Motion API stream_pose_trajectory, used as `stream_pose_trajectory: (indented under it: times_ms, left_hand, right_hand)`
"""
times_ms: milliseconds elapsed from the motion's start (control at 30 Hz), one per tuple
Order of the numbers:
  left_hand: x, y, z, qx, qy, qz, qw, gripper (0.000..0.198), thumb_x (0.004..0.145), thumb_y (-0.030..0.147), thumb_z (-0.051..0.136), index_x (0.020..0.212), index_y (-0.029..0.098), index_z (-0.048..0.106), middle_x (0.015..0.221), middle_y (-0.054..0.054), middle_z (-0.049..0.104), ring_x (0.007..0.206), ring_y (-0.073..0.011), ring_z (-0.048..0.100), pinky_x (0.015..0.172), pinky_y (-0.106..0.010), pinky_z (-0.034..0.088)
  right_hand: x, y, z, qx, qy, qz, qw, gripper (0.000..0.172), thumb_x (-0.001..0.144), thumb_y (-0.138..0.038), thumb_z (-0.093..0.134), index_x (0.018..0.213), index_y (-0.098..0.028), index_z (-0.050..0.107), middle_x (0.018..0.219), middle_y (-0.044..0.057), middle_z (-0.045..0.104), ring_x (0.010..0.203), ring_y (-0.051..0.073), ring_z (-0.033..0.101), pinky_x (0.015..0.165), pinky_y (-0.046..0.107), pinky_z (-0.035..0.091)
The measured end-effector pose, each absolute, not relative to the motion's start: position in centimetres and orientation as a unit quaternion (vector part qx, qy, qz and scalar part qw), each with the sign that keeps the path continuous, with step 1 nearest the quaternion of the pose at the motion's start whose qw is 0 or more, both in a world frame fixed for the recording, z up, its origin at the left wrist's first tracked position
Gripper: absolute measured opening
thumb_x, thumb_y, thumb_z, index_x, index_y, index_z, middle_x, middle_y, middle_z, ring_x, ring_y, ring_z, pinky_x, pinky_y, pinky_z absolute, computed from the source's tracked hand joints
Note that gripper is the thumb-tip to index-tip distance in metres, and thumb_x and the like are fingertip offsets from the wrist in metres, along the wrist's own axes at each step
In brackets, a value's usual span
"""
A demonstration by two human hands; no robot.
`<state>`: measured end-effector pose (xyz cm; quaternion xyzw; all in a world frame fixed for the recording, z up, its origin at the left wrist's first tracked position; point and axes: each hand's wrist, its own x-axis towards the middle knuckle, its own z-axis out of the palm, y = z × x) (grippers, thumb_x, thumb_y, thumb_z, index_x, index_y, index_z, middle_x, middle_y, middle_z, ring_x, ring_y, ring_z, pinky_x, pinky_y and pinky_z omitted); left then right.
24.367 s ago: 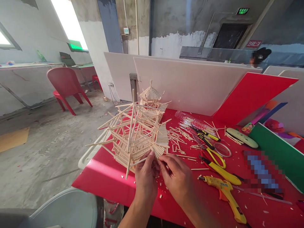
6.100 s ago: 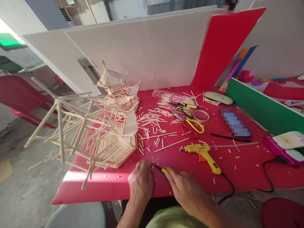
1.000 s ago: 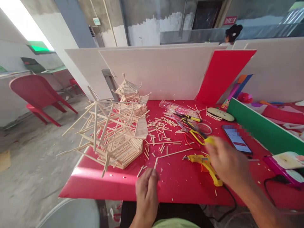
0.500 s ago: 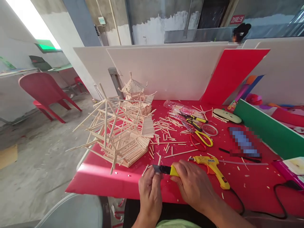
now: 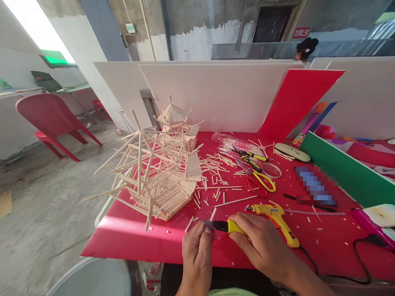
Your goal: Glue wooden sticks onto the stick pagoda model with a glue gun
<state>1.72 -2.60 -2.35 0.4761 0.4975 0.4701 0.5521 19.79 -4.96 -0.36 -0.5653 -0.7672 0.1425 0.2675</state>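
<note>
My right hand (image 5: 262, 240) is closed around the yellow handle of a utility knife (image 5: 221, 226). Its dark blade points left and meets the fingertips of my left hand (image 5: 197, 248). Those fingers pinch a short thin wooden stick (image 5: 213, 213), whose pale end sticks up past the blade; the rest of it is hidden by the fingers. Both hands are above the front edge of the red table. Beyond them on the left stands an open frame model of wooden sticks (image 5: 166, 205), and behind it a small stick pavilion with a pointed roof (image 5: 173, 113).
A yellow glue gun (image 5: 276, 218) lies right of my right hand. Farther back are red-and-yellow scissors (image 5: 263, 181), pliers (image 5: 251, 160), a clear tape roll (image 5: 271, 169) and loose sticks (image 5: 212, 164). A phone (image 5: 316, 187) and green board (image 5: 339, 172) are right. A person sits behind the white panels.
Both hands and the knife have shifted slightly right and down in the picture. The view itself has moved a little. The knife and stick are still held.
</note>
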Motion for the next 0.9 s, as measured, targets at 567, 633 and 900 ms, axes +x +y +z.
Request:
stream_pose_trajectory:
  times_ms: [567, 633, 900]
  left_hand:
    - [1.7, -0.4, -2.6, 0.295, 0.431, 0.475, 0.709, 0.03, 0.08, 0.042, 0.068, 0.067, 0.016, 0.059, 0.05, 0.005, 0.048, 0.039, -0.0054, 0.032, 0.04, -0.021, 0.019]
    - [2.5, -0.9, -2.8, 0.236, 0.424, 0.504, 0.715, 0.026, 0.073, 0.039, 0.078, 0.078, 0.016, 0.066, 0.054, 0.004, 0.054, 0.041, -0.0054, 0.039, 0.04, -0.019, 0.025]
    - [3.0, -0.9, -2.8, 0.162, 0.432, 0.527, 0.713, 0.034, 0.063, 0.034, 0.086, 0.084, 0.013, 0.07, 0.091, -0.007, 0.069, 0.065, -0.0119, 0.061, 0.042, -0.017, 0.042]
  right_hand:
    - [16.8, -2.5, -0.1, -0.608, -0.47, 0.429, 0.474, 0.026, 0.081, -0.046, 0.068, 0.087, -0.02, 0.065, 0.083, 0.002, 0.07, 0.077, 0.017, 0.065, 0.073, 0.026, 0.052]
    - [15.8, -2.4, -0.9, -0.615, -0.439, 0.417, 0.505, 0.029, 0.08, -0.048, 0.068, 0.087, -0.02, 0.065, 0.081, 0.003, 0.071, 0.075, 0.018, 0.066, 0.073, 0.027, 0.053]
    - [15.8, -2.9, -1.7, -0.588, -0.498, 0.447, 0.455, 0.031, 0.087, -0.051, 0.06, 0.093, -0.022, 0.064, 0.088, 0.004, 0.072, 0.085, 0.021, 0.068, 0.074, 0.028, 0.053]
